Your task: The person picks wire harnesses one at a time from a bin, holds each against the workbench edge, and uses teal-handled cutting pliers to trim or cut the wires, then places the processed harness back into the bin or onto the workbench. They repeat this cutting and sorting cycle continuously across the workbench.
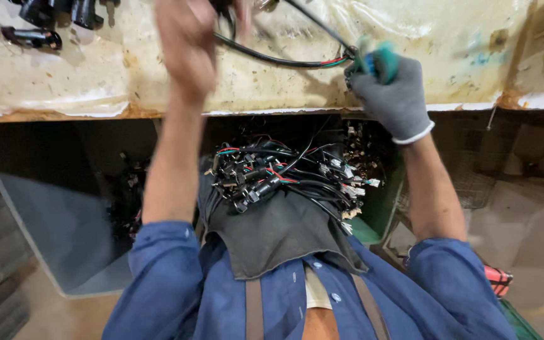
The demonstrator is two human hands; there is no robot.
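The black cable (266,58) — limp, light, with red and green wires showing at its stripped end — arcs over the stained counter (83,82) between both hands, and is best held on the sheath near each end, I judge. The bare left hand (187,44) is raised and blurred, apparently closed on one end, while the gloved right hand (391,88) clamps a green-handled tool (376,60) at the other. Forearms reach forward over a lapful of finished wire harnesses (284,176) — elbows bent.
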